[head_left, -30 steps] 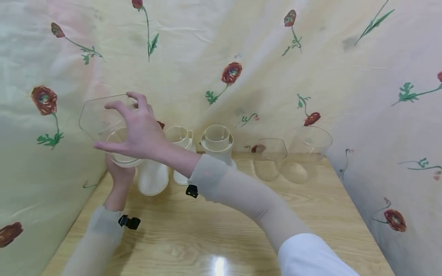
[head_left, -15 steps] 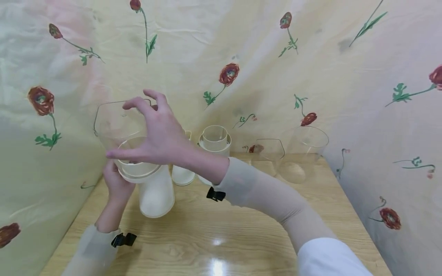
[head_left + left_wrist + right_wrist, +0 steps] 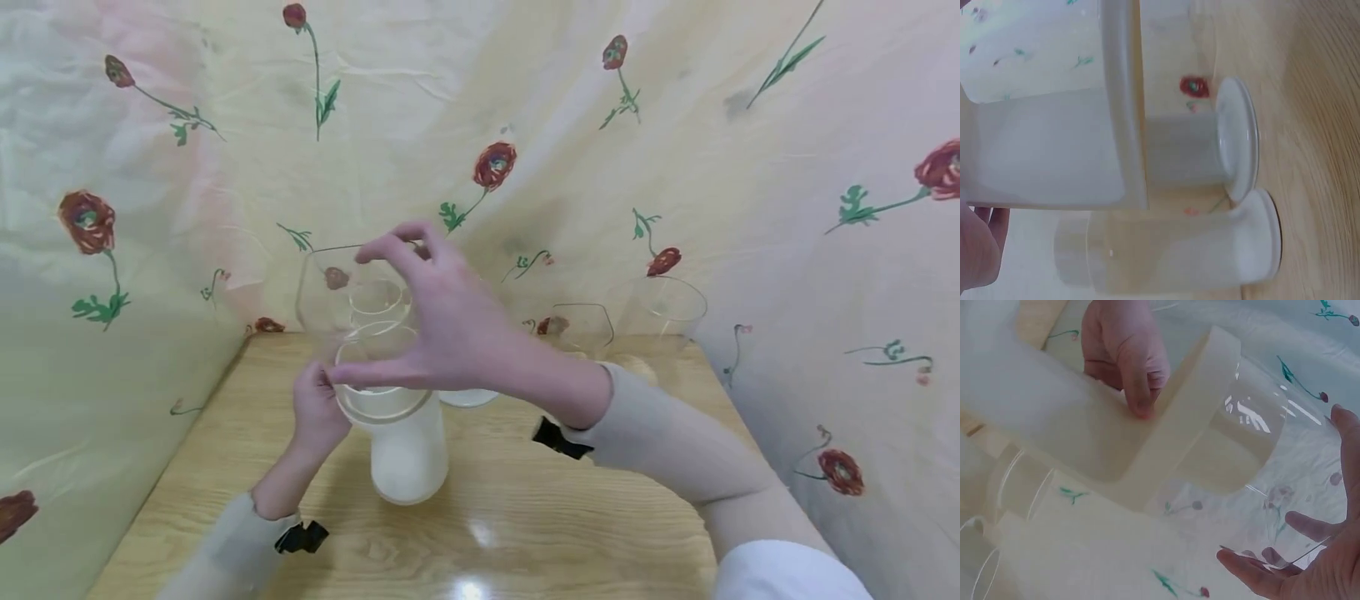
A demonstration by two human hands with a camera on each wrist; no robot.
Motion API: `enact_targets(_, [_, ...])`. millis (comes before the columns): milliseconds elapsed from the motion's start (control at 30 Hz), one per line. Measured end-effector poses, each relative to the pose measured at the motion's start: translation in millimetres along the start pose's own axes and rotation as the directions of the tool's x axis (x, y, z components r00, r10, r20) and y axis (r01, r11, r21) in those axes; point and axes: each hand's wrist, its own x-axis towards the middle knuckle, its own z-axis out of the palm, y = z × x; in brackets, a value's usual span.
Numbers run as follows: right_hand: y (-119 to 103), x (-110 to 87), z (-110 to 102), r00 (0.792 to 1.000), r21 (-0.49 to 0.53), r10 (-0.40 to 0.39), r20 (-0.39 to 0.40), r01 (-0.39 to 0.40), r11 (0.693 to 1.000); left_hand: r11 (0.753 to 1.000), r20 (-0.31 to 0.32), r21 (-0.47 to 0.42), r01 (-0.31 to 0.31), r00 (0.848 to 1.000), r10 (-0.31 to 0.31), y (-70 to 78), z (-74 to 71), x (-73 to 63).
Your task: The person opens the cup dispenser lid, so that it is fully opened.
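My left hand (image 3: 322, 408) grips a white container (image 3: 408, 458) with a wide collar, held tilted above the wooden table. In the right wrist view its thumb presses just under the collar (image 3: 1179, 425). A clear plastic container (image 3: 1297, 419) with an angular rim extends from the collar's far side, and a smaller pale cup-like part shows inside it. My right hand (image 3: 457, 317) spans that clear rim between thumb and spread fingers. Much of the white container (image 3: 1041, 150) fills the left wrist view, with part of the left hand (image 3: 979, 250) at its edge.
Behind stand two whitish cylinders, one with a flanged foot (image 3: 1238, 137), the other with a round base (image 3: 1254, 244). At the back right are a clear angular-rimmed container (image 3: 585, 329) and a clear round one (image 3: 667, 312). Flowered cloth hangs around the table.
Both hands have moved right and nearer to me, carrying the white container and the clear container together. They now overlap the standing cylinders behind.
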Motion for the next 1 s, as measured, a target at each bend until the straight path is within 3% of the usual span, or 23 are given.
enact_targets(200, [21, -24.0, -16, 1.000, -0.001, 0.026, -0.008, -0.026, 1.000, 0.973, 0.105, -0.228, -0.017, 0.994, 0.042, -3.3, 24.4, -1.0])
enact_targets(367, [32, -38.2, -25, 0.999, -0.044, 0.002, -0.040, -0.004, 0.999, 0.964, 0.161, -0.265, 0.009, 0.986, 0.036, -2.1, 45.2, -4.7])
enact_targets(667, [50, -59.2, -46, 0.999, -0.062, 0.034, -0.041, -0.037, 0.997, 0.948, 0.247, -0.314, 0.058, 0.969, 0.023, 7.0, 78.5, -4.8])
enact_targets(1000, [70, -81.1, -48, 0.999, -0.059, 0.028, -0.018, -0.029, 0.998, 0.933, 0.365, -0.323, 0.155, 0.931, -0.028, -1.6, 101.5, -17.4])
